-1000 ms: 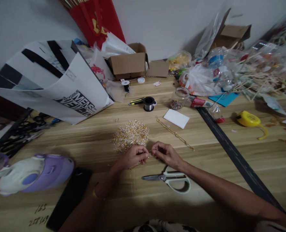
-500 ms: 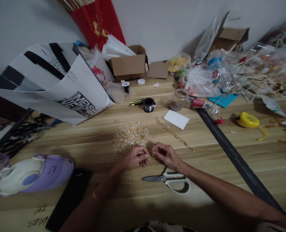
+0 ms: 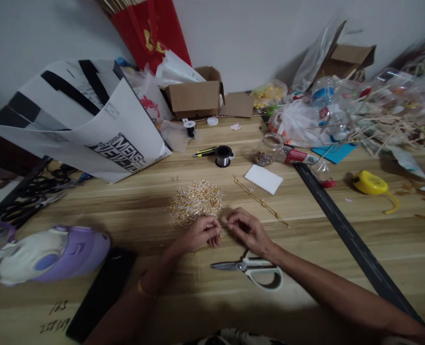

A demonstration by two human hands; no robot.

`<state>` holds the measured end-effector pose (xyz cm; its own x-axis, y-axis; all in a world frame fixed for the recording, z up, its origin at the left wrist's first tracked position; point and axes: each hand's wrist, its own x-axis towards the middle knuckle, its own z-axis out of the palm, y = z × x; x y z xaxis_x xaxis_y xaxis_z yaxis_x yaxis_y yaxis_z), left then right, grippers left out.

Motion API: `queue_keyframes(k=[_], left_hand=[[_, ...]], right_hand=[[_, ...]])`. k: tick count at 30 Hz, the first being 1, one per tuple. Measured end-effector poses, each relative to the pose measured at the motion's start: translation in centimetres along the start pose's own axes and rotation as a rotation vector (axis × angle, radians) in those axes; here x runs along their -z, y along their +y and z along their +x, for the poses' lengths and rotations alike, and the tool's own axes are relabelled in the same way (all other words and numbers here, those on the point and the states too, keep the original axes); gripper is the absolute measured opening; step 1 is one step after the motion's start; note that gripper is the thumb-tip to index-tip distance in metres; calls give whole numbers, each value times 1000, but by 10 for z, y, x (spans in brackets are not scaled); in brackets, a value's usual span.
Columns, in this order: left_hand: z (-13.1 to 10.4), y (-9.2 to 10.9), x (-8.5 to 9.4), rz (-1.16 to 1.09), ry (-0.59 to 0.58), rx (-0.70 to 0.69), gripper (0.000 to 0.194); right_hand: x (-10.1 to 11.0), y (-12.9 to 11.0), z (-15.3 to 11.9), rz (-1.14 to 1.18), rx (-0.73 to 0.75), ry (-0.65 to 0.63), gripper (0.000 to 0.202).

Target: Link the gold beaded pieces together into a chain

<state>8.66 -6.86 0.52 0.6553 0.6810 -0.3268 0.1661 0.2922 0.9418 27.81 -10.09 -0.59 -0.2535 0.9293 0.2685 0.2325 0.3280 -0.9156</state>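
My left hand (image 3: pixel 203 232) is closed in a pinch at the lower edge of a gold and clear beaded cluster (image 3: pixel 194 201); what it grips is too small to name. Just to its right, my right hand (image 3: pixel 248 231) has thumb and fingertips pressed together, with anything between them too fine to make out. Part of a gold chain (image 3: pixel 202 249) shows below my left hand, and thin strands hang down from there. White-handled scissors (image 3: pixel 250 268) lie below my right hand. Another gold chain (image 3: pixel 262 201) rests on the wood to the upper right.
Behind the hands are a wire spool (image 3: pixel 223 156), a white card (image 3: pixel 263 178) and a jar of beads (image 3: pixel 269 149). A yellow tape measure (image 3: pixel 370 183) lies at the right. To the left are a purple and white bottle (image 3: pixel 68 254), a black phone-like object (image 3: pixel 102 292) and a large bag (image 3: pixel 126 134).
The camera view has shifted slightly. My right hand has moved up a little, while my left hand stays nearly in place.
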Motion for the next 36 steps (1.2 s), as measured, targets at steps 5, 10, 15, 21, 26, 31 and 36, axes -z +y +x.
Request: queue_keyframes(k=[5, 10, 15, 21, 26, 31, 36], left_hand=[[0, -2, 0, 8, 2, -5, 38], [-2, 1, 1, 12, 3, 2, 37], [-3, 2, 1, 47, 13, -25, 35], [-5, 1, -1, 188, 64, -71, 21], [-6, 6, 1, 435, 162, -221, 8], [-6, 11, 2, 323, 122, -211, 8], [-2, 8, 5, 92, 2, -56, 17]], right_hand=[[1, -3, -1, -82, 59, 10, 9], [0, -6, -2, -115, 76, 2, 10], [-1, -5, -4, -184, 110, 13, 7], [-3, -13, -10, -400, 230, -79, 10], [-4, -23, -10, -432, 257, -178, 16], [-4, -30, -7, -278, 188, -202, 11], [-4, -29, -4, -176, 91, -149, 8]])
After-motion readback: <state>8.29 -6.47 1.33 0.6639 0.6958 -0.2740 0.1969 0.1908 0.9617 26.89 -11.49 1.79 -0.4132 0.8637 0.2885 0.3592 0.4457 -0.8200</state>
